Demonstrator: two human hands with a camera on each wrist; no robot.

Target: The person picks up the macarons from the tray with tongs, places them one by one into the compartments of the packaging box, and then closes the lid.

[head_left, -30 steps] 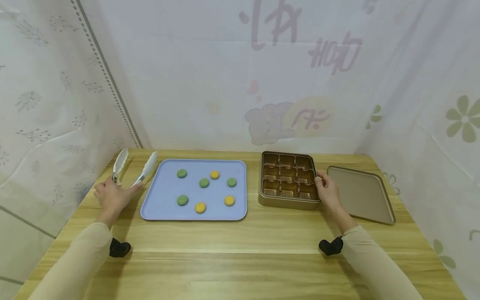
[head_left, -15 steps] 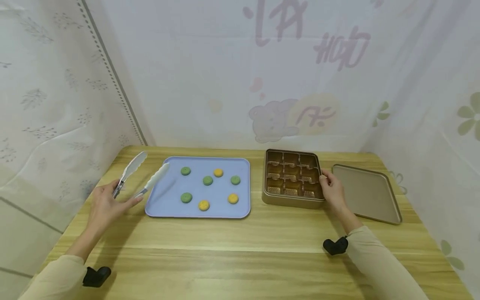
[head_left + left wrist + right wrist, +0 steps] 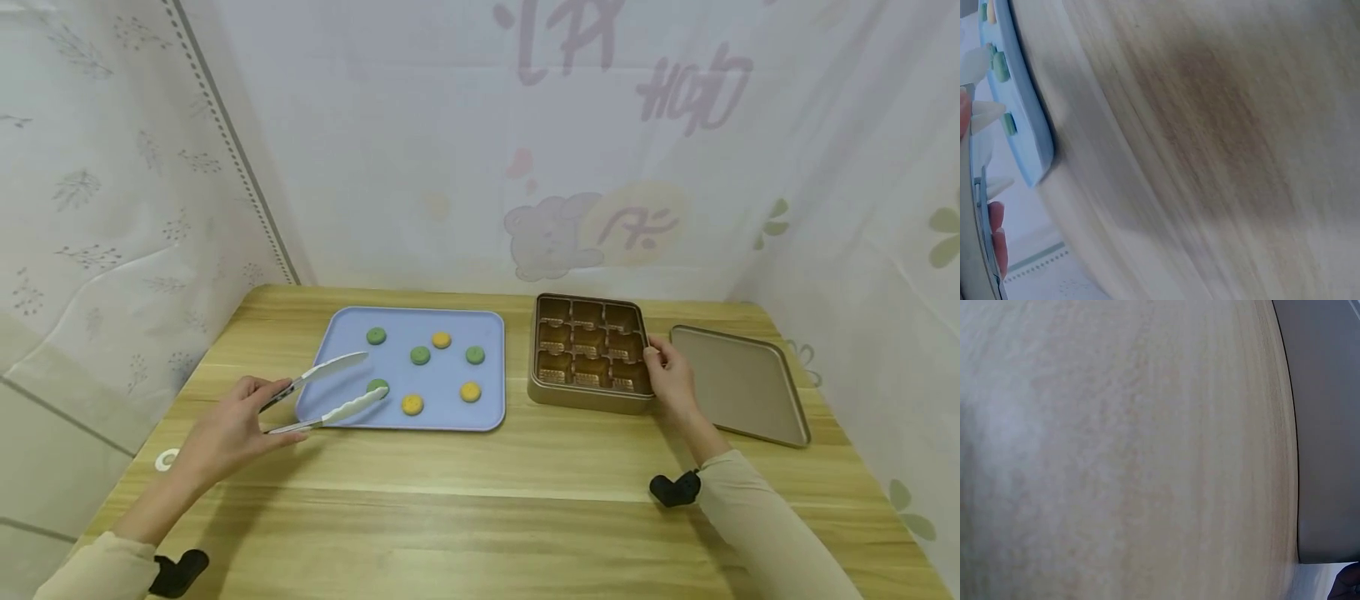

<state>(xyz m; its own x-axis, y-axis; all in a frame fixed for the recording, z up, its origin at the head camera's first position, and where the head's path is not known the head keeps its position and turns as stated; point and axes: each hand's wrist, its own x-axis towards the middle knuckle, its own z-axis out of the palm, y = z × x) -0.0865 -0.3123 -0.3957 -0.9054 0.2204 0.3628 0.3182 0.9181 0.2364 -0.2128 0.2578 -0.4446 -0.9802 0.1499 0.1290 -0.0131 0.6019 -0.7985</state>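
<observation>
In the head view my left hand (image 3: 228,425) holds a pair of tongs (image 3: 339,365) between thumb and fingers. The spread white tips hang over the left part of a light blue tray (image 3: 448,417). One tip overlaps a green cookie (image 3: 377,386); whether they touch I cannot tell. Several green and yellow cookies, such as a yellow cookie (image 3: 412,404), lie scattered on the tray. My right hand (image 3: 673,383) grips the right side of a bronze square box (image 3: 588,400) with a compartmented insert. In the left wrist view the tongs (image 3: 988,112) appear at the left edge.
A flat bronze lid (image 3: 738,387) lies right of the box, behind my right hand. A white ring (image 3: 167,459) shows beside my left wrist. The wooden table (image 3: 480,533) ends at a patterned cloth backdrop (image 3: 420,167).
My left hand has lifted the tongs and swung them rightward from the table's left side to over the tray. The right hand stays on the box. The head view has shifted slightly.
</observation>
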